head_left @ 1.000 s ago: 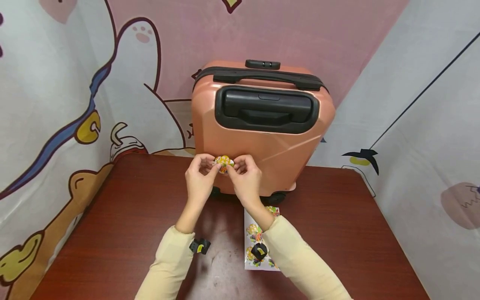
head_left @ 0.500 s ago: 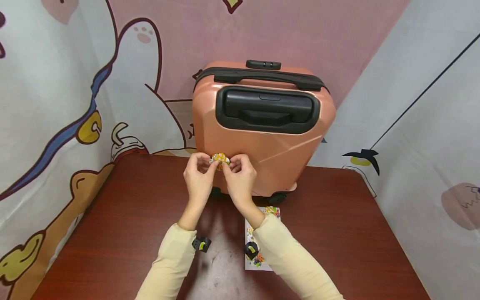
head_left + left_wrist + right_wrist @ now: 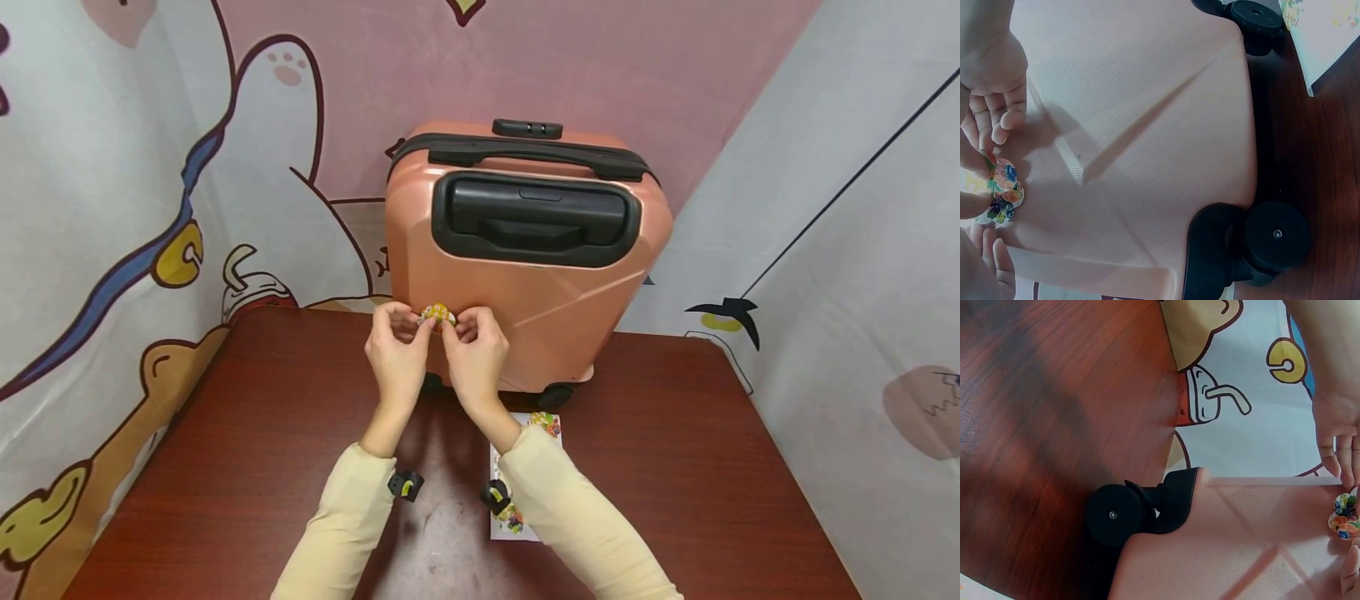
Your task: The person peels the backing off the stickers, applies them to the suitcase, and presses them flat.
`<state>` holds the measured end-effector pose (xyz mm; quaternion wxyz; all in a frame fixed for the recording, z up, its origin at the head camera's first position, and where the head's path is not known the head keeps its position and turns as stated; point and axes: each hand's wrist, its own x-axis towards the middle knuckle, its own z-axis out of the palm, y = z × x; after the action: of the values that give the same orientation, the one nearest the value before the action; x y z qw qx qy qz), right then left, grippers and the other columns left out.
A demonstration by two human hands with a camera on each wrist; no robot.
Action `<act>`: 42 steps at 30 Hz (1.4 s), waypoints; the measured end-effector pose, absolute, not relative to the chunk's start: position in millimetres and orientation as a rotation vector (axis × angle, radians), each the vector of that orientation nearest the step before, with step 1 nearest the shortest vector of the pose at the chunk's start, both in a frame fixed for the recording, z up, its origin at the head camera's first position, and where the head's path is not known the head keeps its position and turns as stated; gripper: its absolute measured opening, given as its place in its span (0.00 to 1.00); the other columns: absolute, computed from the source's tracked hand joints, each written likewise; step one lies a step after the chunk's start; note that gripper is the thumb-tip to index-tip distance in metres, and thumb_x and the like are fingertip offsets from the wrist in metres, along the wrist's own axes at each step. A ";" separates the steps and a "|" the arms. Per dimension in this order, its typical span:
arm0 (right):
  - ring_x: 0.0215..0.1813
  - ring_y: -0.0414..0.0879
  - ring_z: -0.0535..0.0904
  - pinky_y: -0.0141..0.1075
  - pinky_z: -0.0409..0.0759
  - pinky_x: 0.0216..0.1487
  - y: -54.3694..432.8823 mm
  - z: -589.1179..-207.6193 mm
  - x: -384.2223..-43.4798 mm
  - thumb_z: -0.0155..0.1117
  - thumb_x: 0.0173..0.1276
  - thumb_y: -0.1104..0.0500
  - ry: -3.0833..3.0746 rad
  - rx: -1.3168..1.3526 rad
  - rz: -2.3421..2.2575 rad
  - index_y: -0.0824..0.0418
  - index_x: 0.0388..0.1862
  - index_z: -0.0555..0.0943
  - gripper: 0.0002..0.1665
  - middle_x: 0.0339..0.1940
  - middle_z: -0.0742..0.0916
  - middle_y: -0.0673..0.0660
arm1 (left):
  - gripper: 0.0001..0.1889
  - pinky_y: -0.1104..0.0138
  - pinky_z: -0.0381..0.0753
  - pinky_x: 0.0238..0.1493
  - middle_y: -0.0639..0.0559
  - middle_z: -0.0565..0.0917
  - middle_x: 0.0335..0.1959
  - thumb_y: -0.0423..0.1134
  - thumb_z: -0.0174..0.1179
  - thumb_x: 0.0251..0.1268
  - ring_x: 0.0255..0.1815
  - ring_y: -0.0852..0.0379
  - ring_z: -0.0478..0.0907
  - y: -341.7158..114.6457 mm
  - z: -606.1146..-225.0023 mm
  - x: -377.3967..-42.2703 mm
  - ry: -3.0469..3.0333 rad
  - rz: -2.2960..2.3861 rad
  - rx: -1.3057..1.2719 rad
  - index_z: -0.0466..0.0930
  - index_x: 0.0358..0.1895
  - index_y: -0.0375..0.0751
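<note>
A small fruit-and-flower patterned sticker (image 3: 437,314) is at the lower left of the upright pink suitcase (image 3: 525,300). My left hand (image 3: 397,358) pinches its left side, while the right hand (image 3: 477,352) pinches the right side. Both thumbs lie on the sticker's near face. In the left wrist view, the colourful sticker (image 3: 1010,187) is close in front of the ribbed shell; whether it touches cannot be told. The right wrist view catches only part of the sticker (image 3: 1342,517) at its edge.
A white sticker sheet (image 3: 543,421) lies on the brown table (image 3: 667,467), partly under the right forearm. Black suitcase wheels (image 3: 556,395) stand on the tabletop. A printed cloth (image 3: 330,117) hangs behind and at both sides.
Both hands have moved slightly left and up with the sticker, closer to the suitcase's left edge. The right forearm has shifted left over the sheet. The suitcase stays put.
</note>
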<state>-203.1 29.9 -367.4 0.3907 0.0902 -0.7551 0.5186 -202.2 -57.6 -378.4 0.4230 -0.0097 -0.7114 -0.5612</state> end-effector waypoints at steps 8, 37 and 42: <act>0.19 0.48 0.75 0.33 0.75 0.22 30.1 -366.9 -205.1 0.67 0.48 0.69 -1.915 0.230 1.291 0.67 0.24 0.74 0.09 0.19 0.79 0.58 | 0.15 0.68 0.75 0.26 0.44 0.79 0.26 0.30 0.69 0.47 0.24 0.52 0.77 -58.7 -378.2 -202.7 -1.780 -1.385 -0.025 0.72 0.34 0.31; 0.19 0.46 0.75 0.33 0.74 0.22 42.0 -373.6 -202.6 0.67 0.50 0.68 -1.947 0.192 1.291 0.67 0.23 0.75 0.08 0.19 0.80 0.57 | 0.08 0.69 0.74 0.25 0.43 0.78 0.27 0.27 0.66 0.49 0.23 0.53 0.75 -67.7 -380.9 -200.5 -1.805 -1.346 -0.060 0.76 0.30 0.31; 0.19 0.47 0.76 0.35 0.75 0.22 44.1 -377.9 -201.0 0.68 0.50 0.68 -1.952 0.245 1.314 0.67 0.23 0.75 0.08 0.19 0.81 0.57 | 0.06 0.72 0.71 0.24 0.44 0.79 0.26 0.27 0.63 0.52 0.24 0.54 0.74 -72.4 -384.1 -196.6 -1.863 -1.367 -0.129 0.76 0.32 0.32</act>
<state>-201.0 44.1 -377.9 0.3784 0.0958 -0.7637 0.5142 -196.6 -72.4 -384.1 0.4020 -0.0508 -0.7372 -0.5408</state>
